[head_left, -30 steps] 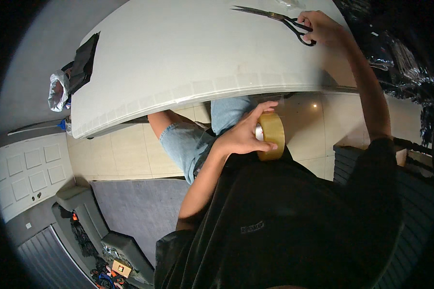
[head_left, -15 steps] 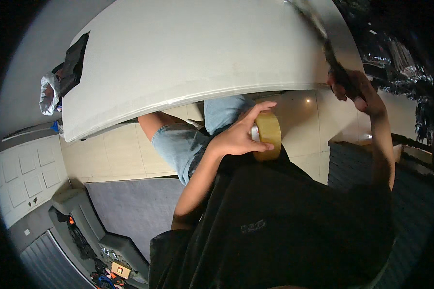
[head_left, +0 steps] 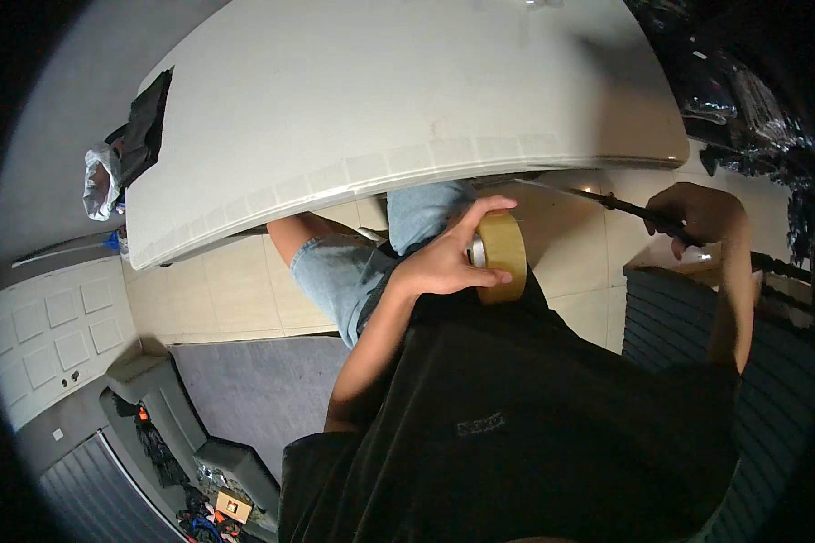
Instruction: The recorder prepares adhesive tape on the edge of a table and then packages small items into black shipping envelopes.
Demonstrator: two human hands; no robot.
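Note:
My left hand (head_left: pixel 444 258) grips a roll of tan packing tape (head_left: pixel 501 256) in front of my chest, just below the near edge of a white table (head_left: pixel 353 100). Off to the right, my right hand (head_left: pixel 697 213) holds black-handled scissors (head_left: pixel 598 196), blades pointing left toward the tape roll and a hand's width away from it. My black shirt and blue denim shorts fill the lower middle of the view.
A black cloth item (head_left: pixel 145 127) and a crumpled clear plastic bag (head_left: pixel 100 179) sit at the table's left end. Dark shiny plastic packages (head_left: pixel 743 100) lie at right. A grey mat (head_left: pixel 254 389) covers part of the tiled floor; a white panelled door (head_left: pixel 45 335) is lower left.
My right hand picked the scissors up off the table's far right side and brought them down below the table edge toward the tape roll. The left hand stayed put with the tape.

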